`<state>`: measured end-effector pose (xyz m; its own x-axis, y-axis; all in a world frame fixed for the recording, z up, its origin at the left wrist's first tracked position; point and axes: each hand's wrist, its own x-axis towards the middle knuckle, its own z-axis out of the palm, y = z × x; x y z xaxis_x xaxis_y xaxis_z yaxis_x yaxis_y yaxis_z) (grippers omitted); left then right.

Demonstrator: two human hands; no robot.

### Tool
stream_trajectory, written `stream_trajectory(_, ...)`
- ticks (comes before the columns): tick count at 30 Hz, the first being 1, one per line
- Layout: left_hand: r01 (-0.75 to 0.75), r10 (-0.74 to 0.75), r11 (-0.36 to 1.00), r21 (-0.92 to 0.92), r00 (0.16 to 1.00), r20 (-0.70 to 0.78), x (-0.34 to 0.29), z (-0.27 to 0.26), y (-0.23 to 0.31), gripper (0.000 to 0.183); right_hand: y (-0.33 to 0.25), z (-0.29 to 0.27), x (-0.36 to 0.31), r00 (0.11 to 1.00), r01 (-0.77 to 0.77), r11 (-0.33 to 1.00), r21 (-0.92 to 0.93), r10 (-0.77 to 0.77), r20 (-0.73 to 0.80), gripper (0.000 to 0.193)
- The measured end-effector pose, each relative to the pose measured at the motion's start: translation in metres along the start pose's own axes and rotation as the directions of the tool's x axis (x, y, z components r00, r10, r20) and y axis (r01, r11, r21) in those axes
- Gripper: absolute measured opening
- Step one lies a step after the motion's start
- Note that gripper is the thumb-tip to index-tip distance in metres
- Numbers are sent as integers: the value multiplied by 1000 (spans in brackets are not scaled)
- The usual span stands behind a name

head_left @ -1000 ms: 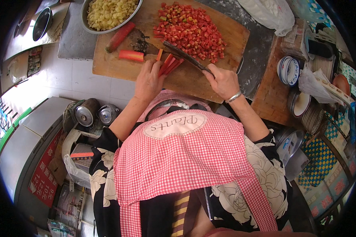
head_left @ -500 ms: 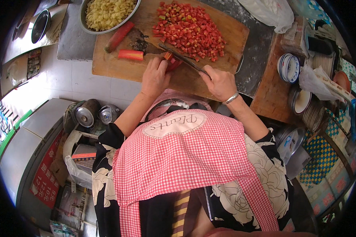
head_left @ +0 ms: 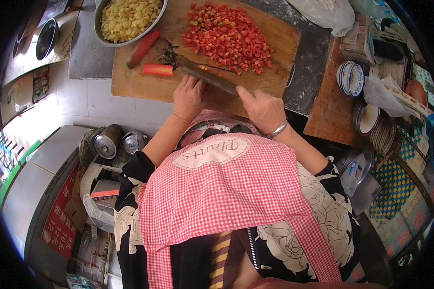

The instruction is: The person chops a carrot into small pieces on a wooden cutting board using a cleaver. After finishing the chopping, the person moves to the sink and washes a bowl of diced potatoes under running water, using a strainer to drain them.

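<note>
My right hand (head_left: 264, 111) grips a dark-bladed cleaver (head_left: 211, 80), its blade tilted and reaching left across the wooden cutting board (head_left: 144, 86). Beside the blade's far end is my left hand (head_left: 188, 97), fingers bent and pressed together on a carrot piece that the blade now mostly hides. A few orange-red bits show just beyond the blade. To the left lie a cut carrot chunk (head_left: 158, 70) and a longer carrot piece (head_left: 142, 48). A wide heap of diced carrot (head_left: 229, 38) covers the board's far middle.
A metal bowl (head_left: 97, 29) of pale yellow cubes stands at the board's far left corner. On the right are stacked blue-rimmed bowls (head_left: 350, 78) and a white plastic bag (head_left: 320, 14). Lidded metal pots (head_left: 105, 146) sit lower left, beyond the board.
The cleaver has turned, showing more of its flat side and covering the carrot at my left fingers. My right hand has shifted slightly nearer and its forefinger lies along the blade.
</note>
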<state>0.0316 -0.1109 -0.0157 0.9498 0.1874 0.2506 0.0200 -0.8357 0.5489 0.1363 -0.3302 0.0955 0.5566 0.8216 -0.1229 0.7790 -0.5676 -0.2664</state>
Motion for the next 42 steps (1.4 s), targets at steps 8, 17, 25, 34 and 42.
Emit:
stream_trajectory(8,2,-3,1000,-25,999,-36,-2,3,0,32,-10,-1,2,995,-27,995,-100,37,95,33)
stream_trajectory(17,9,-11,999,-52,999,-40,1,-6,7,36,-12,0,9,983,-70,996,-54,78,165,22)
stream_trajectory(25,16,-17,999,-35,999,-39,-3,-1,2,28,-11,5,17,987,-87,996,20,84,136,19)
stream_trajectory(34,22,-22,1000,-18,1000,-9,-2,-7,2,25,-14,9,26,995,-72,997,12,71,69,13)
stream_trajectory(42,-4,3,998,-59,1000,-31,-3,-8,1,23,-20,10,29,996,-80,991,105,76,34,14)
